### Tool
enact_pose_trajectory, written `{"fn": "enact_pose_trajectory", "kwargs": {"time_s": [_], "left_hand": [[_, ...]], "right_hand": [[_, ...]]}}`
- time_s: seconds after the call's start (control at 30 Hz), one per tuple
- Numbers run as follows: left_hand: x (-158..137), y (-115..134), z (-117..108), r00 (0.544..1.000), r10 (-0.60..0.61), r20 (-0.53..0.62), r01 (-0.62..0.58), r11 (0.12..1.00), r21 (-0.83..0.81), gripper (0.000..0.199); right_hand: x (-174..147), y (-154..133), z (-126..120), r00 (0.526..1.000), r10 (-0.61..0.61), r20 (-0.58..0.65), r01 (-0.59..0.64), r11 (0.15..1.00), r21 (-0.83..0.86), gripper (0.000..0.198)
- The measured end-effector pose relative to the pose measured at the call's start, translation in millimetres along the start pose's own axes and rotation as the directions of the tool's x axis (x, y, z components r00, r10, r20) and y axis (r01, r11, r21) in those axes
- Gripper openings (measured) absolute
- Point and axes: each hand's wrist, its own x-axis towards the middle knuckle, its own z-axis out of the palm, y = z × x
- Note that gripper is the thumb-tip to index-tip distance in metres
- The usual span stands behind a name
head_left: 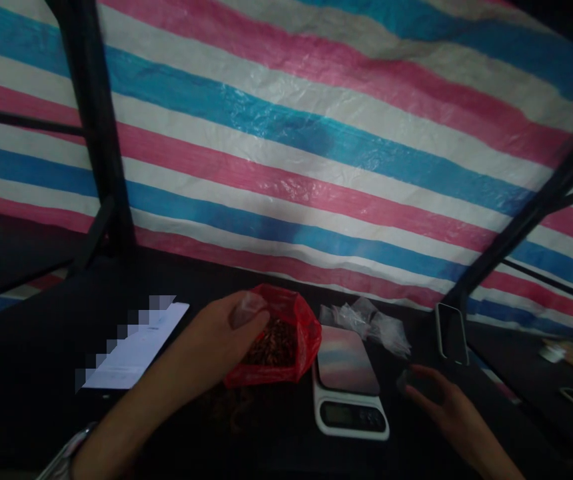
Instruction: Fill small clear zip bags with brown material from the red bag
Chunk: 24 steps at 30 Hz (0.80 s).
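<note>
My left hand (pixel 226 333) is over the left side of an open red plastic bag (pixel 309 333). Small brown dried pieces (pixel 279 343) fill its bottom. Between the left thumb and fingers shows a small translucent thing (pixel 247 310), too blurred to name. Right of the bag stands a white kitchen scale (pixel 351 427) with a bare, shiny plate and a dark display. My right hand (pixel 439 393) is to the right of the scale, thumb and finger closed at their tips on a small greyish, see-through piece (pixel 403 382); its kind is unclear in the dim light.
Several clear plastic bags (pixel 366 320) lie behind the scale. A phone (pixel 451 333) leans by the right frame post. A white paper sheet (pixel 136 353) lies at left on the black table (pixel 186 433). Striped sheeting (pixel 291 147) hangs behind, between dark posts.
</note>
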Motion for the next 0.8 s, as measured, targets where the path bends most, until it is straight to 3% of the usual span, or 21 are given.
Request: {"fn": "enact_pose_trajectory", "kwargs": {"time_s": [0.1, 0.23, 0.3, 0.37, 0.43, 0.5, 0.6, 0.8], "left_hand": [[-5.3, -6.9, 6.7, 0.998, -0.001, 0.061, -0.018, 0.953, 0.303, 0.019], [-9.5, -20.2, 12.8, 0.999, -0.013, 0.043, -0.009, 0.879, 0.476, 0.015], [-8.1, -23.8, 13.9, 0.998, -0.032, 0.048, 0.003, 0.862, 0.507, 0.015], [-6.0, -25.5, 13.9, 0.998, -0.049, 0.038, 0.022, 0.853, 0.522, 0.019], [-4.9, -26.8, 13.5, 0.998, -0.05, 0.031, 0.027, 0.85, 0.527, 0.022], [-5.6, -29.1, 13.8, 0.998, -0.046, 0.036, 0.02, 0.851, 0.525, 0.021], [-9.0, -35.5, 16.4, 0.998, -0.032, 0.058, -0.001, 0.867, 0.498, 0.016], [-8.4, -51.6, 18.8, 0.999, -0.032, 0.023, 0.023, 0.951, 0.31, 0.023]], "right_hand": [[2.3, -29.0, -5.2, 0.998, -0.04, -0.047, 0.043, 0.997, 0.067, 0.045], [-6.3, -122.1, 1.5, 0.966, -0.24, -0.1, 0.254, 0.953, 0.167, 0.047], [-10.6, -179.7, 21.8, 0.896, -0.444, 0.008, 0.437, 0.885, 0.16, 0.042], [-9.1, -229.3, 48.5, 0.792, -0.568, 0.224, 0.566, 0.82, 0.079, 0.049], [-1.3, -261.7, 73.3, 0.68, -0.516, 0.521, 0.673, 0.721, -0.166, 0.06], [8.5, -274.8, 90.9, 0.661, -0.443, 0.606, 0.691, 0.673, -0.262, 0.054], [18.0, -270.3, 103.9, 0.655, -0.392, 0.646, 0.695, 0.649, -0.309, 0.053], [23.3, -252.7, 120.2, 0.608, -0.44, 0.661, 0.68, 0.718, -0.149, 0.06]]}}
